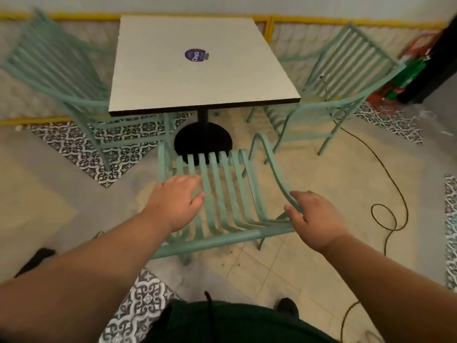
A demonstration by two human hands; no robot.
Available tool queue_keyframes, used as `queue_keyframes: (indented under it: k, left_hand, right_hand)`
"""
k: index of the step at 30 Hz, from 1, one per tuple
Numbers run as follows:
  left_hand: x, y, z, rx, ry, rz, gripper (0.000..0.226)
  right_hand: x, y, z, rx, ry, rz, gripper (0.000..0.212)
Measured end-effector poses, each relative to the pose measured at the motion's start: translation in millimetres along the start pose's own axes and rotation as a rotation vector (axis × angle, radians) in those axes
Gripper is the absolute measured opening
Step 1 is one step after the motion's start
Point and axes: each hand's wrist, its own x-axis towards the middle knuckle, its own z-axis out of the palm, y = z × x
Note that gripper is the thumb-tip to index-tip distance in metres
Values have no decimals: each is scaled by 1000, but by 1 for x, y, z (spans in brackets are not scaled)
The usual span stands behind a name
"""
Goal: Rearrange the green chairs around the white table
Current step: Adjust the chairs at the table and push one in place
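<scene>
Green slatted chair [231, 194] is being taken by its armrest [272, 164]: right hand [319, 219] fingers [291, 208] curled round it, left hand [175, 204] fingers [190, 180] lying loose on the slats [220, 169]. Probably stiff, light-ish.

A café: small white table [197, 68] with logo sticker [195, 55], green chairs [329, 90], patterned tiles [74, 144].

1 view | head-worn | faces forward, down | close above white table [197, 78]

Beige floor tiles [309, 256] with patterned strips [74, 144], yellow-trimmed wall [321, 19], black cable [371, 214].
</scene>
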Motion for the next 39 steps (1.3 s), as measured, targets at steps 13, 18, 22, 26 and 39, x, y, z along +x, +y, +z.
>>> queue_keyframes:
  k: [13,18,22,26,39]
  left_hand:
    - [-48,40,79,81,-89,-343,86]
    - [-43,36,95,204,-113,-329,88]
    - [-39,34,100,218,-123,-359,90]
    - [-40,31,99,198,-140,-258,100]
    - [8,16,84,154,-109,-244,103]
  right_hand:
    - [64,55,38,-80,-106,-315,83]
    - [54,59,73,-123,-179,-300,85]
    - [53,55,83,-208,-190,-267,87]
    - [57,53,84,-287,-173,-287,87]
    - [109,48,80,-266,-89,-321,86]
